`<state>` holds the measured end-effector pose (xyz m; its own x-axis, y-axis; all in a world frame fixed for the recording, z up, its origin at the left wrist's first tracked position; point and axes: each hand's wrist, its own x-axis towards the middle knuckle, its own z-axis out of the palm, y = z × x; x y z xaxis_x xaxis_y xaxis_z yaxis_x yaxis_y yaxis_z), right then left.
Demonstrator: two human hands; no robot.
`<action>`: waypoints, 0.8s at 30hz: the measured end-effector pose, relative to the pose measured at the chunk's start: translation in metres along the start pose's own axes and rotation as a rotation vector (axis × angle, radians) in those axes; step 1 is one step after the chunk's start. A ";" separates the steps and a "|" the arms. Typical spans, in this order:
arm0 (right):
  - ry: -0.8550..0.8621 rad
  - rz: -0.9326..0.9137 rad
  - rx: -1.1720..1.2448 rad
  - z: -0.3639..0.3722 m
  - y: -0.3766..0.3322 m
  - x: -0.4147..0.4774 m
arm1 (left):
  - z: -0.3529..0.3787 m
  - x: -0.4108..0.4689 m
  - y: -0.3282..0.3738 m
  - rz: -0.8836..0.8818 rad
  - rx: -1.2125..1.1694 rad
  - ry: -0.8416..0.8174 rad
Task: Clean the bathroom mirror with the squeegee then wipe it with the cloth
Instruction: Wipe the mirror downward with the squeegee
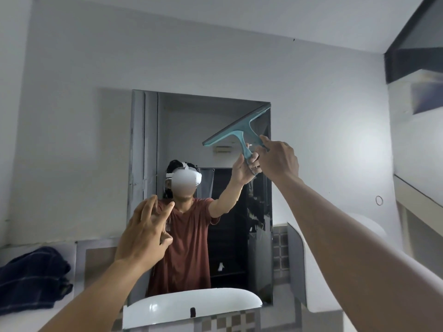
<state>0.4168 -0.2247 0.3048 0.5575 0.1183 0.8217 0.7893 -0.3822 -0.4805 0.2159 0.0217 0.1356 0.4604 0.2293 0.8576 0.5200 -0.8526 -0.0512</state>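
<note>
The rectangular mirror (191, 130) hangs on the white wall straight ahead. My right hand (278, 161) is raised to its upper right part and grips the handle of a teal squeegee (237, 130). The squeegee's blade lies tilted against the glass, its right end at the mirror's top right corner. My left hand (146, 236) hovers in front of the lower left of the mirror, fingers spread, holding nothing. A dark blue cloth (33, 279) lies crumpled on the ledge at the far left.
The mirror reflects a person in a reddish shirt with a white headset. A white basin (167, 310) sits below the mirror. A white curved fixture (311, 271) juts out at the right. A dark beam (412, 58) crosses the upper right corner.
</note>
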 end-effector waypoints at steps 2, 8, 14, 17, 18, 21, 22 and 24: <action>0.006 0.011 0.013 0.002 -0.001 -0.004 | 0.000 -0.001 0.000 0.005 -0.002 0.003; 0.044 0.065 0.068 0.021 -0.007 -0.033 | -0.004 -0.001 0.003 0.012 0.001 0.004; 0.048 0.104 0.150 0.038 -0.016 -0.055 | -0.005 -0.013 -0.008 0.058 0.038 0.008; 0.044 0.122 0.198 0.045 -0.019 -0.065 | -0.003 -0.022 -0.011 0.065 0.042 -0.004; 0.034 0.132 0.211 0.047 -0.020 -0.070 | -0.002 -0.025 -0.011 0.068 0.039 -0.014; 0.028 0.156 0.242 0.055 -0.022 -0.084 | 0.001 -0.031 -0.012 0.075 0.029 -0.043; 0.030 0.167 0.261 0.058 -0.024 -0.089 | 0.002 -0.032 -0.013 0.077 0.027 -0.047; 0.026 0.199 0.324 0.063 -0.027 -0.098 | 0.003 -0.032 -0.013 0.078 0.025 -0.049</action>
<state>0.3570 -0.1679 0.2177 0.7049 0.0459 0.7078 0.7087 -0.0857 -0.7002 0.1967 0.0267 0.1071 0.5350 0.1856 0.8242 0.4982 -0.8572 -0.1303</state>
